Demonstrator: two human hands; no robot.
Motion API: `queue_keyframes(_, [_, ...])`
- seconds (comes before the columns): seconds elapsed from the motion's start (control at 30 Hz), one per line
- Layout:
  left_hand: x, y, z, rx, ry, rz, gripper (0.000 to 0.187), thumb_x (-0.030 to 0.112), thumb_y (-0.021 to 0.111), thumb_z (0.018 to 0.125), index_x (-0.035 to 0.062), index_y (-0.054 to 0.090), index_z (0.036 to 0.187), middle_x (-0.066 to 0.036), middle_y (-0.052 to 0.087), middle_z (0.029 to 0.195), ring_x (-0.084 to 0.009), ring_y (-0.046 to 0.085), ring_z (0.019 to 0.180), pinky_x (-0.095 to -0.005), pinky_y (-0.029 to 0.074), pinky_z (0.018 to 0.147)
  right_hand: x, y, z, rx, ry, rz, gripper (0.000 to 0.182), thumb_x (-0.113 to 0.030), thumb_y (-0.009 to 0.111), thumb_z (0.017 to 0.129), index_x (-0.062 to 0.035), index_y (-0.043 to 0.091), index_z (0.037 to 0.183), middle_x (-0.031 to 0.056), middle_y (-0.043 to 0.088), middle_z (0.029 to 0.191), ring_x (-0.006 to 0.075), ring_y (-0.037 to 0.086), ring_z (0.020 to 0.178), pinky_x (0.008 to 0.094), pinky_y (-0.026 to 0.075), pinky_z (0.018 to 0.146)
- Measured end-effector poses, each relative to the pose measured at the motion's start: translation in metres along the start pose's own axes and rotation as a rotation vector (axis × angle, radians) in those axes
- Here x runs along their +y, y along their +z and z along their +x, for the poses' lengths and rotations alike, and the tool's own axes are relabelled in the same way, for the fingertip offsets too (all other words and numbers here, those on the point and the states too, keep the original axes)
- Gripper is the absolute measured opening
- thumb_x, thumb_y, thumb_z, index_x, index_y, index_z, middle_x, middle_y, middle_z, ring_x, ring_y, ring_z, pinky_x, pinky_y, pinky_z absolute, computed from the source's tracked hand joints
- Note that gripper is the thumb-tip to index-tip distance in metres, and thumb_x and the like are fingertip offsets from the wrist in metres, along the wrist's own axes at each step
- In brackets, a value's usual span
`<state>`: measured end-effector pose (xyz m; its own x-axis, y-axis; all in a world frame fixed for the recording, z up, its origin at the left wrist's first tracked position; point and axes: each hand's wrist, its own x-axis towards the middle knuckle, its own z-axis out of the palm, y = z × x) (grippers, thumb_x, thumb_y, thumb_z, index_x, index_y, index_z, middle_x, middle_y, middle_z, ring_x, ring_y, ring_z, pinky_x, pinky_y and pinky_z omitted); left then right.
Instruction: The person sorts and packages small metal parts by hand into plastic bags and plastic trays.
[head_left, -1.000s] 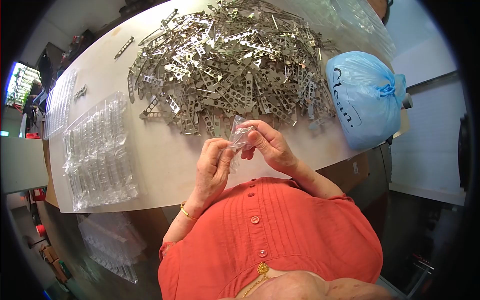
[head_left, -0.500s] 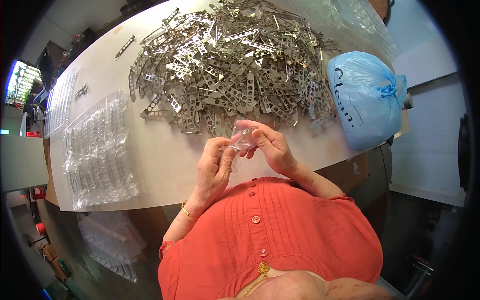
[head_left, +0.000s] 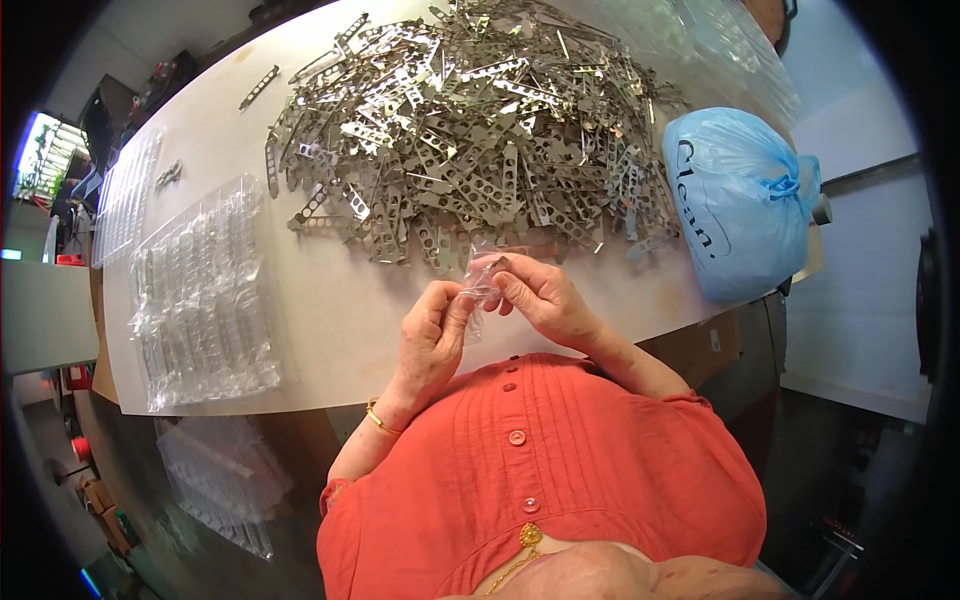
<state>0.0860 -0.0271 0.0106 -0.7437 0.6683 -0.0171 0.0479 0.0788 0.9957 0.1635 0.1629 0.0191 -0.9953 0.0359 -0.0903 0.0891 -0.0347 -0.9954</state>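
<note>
Between my two hands, just in front of my red shirt, is a small clear plastic bag (head_left: 479,290). My left hand (head_left: 436,325) pinches its left side with thumb and fingers. On the other side, my right hand (head_left: 540,298) grips the bag near its top, with a bit of metal showing at the fingertips. Beyond both hands lies a big heap of flat metal strips with round holes (head_left: 450,140). What else the bag holds is too small to tell.
A tied blue bag marked "Clean" (head_left: 740,205) sits at the right. Packed clear trays (head_left: 205,300) lie at the left, with another clear tray (head_left: 127,200) behind. A few small metal parts (head_left: 168,174) and one loose strip (head_left: 259,88) lie near the heap's left. Clear plastic (head_left: 715,50) covers the back right.
My fingers have closed in nearer each other around the bag, which is more bunched up. The whole view has shifted slightly.
</note>
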Motion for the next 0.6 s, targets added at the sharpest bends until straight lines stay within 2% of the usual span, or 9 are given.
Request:
queue_keyframes(0.07, [-0.001,-0.001,0.001,0.009,0.014,0.063,0.017,0.018,0.055,0.106,0.0023,0.059,0.104,0.003,0.056,0.077,-0.0031,0.048,0.063,-0.0204,0.041,0.055,-0.006,0.003,0.0,0.106,-0.034,0.061,0.03,-0.019,0.053,0.106,-0.0003,0.057,0.13,0.0016,0.066,0.096,0.0077,0.061,0.082,0.0244,0.052,0.072])
queue_keyframes(0.13, [-0.002,0.0,0.001,0.031,0.008,0.121,0.015,0.014,0.06,0.103,0.0007,0.06,0.095,-0.001,0.055,0.077,-0.0093,0.049,0.066,-0.0262,0.043,0.058,-0.005,-0.001,0.002,0.094,-0.031,0.098,0.027,-0.017,0.055,0.105,-0.0006,0.058,0.126,0.0016,0.065,0.095,0.0072,0.061,0.08,0.0238,0.052,0.071])
queue_keyframes(0.2, [0.0,0.0,0.002,0.024,0.017,0.128,0.015,0.014,0.06,0.103,0.0011,0.06,0.095,-0.002,0.055,0.076,-0.0091,0.05,0.066,-0.026,0.044,0.058,-0.006,-0.004,0.001,0.084,-0.02,0.138,0.023,-0.016,0.056,0.104,-0.0008,0.059,0.122,0.0015,0.065,0.093,0.0067,0.06,0.078,0.0233,0.051,0.071])
queue_keyframes(0.27, [0.002,0.0,0.002,0.018,0.017,0.134,0.015,0.014,0.06,0.103,0.0014,0.059,0.095,-0.002,0.054,0.076,-0.0088,0.05,0.066,-0.0259,0.044,0.058,-0.012,-0.007,0.002,0.064,0.078,0.131,0.016,-0.015,0.059,0.103,-0.0004,0.058,0.109,0.0017,0.063,0.086,0.0078,0.061,0.073,0.0238,0.052,0.069])
queue_keyframes(0.37, [0.01,-0.005,0.004,-0.036,-0.08,0.007,0.018,0.019,0.056,0.105,0.0019,0.061,0.101,-0.002,0.057,0.078,-0.0081,0.053,0.069,-0.0255,0.045,0.06,-0.01,-0.006,0.002,0.097,0.016,0.182,0.016,-0.014,0.056,0.104,0.0004,0.057,0.11,0.003,0.063,0.085,0.0087,0.061,0.071,0.0243,0.052,0.067])
queue_keyframes(0.43, [0.014,-0.011,0.007,-0.022,-0.136,-0.172,0.027,0.025,0.05,0.108,0.0008,0.061,0.112,-0.001,0.063,0.086,-0.0057,0.054,0.071,-0.0223,0.046,0.064,-0.004,-0.009,0.004,0.151,0.022,0.269,0.017,-0.016,0.053,0.105,0.0001,0.056,0.109,0.0046,0.064,0.083,0.0103,0.062,0.07,0.0258,0.053,0.065])
queue_keyframes(0.6, [0.01,-0.022,0.011,-0.007,-0.16,-0.463,0.025,0.019,0.049,0.107,-0.0003,0.062,0.116,-0.007,0.068,0.093,-0.0114,0.06,0.074,-0.0245,0.05,0.068,-0.002,-0.018,0.005,0.251,0.049,0.485,0.017,-0.018,0.053,0.106,-0.0019,0.056,0.107,0.0058,0.064,0.087,0.0126,0.064,0.073,0.0301,0.056,0.065])
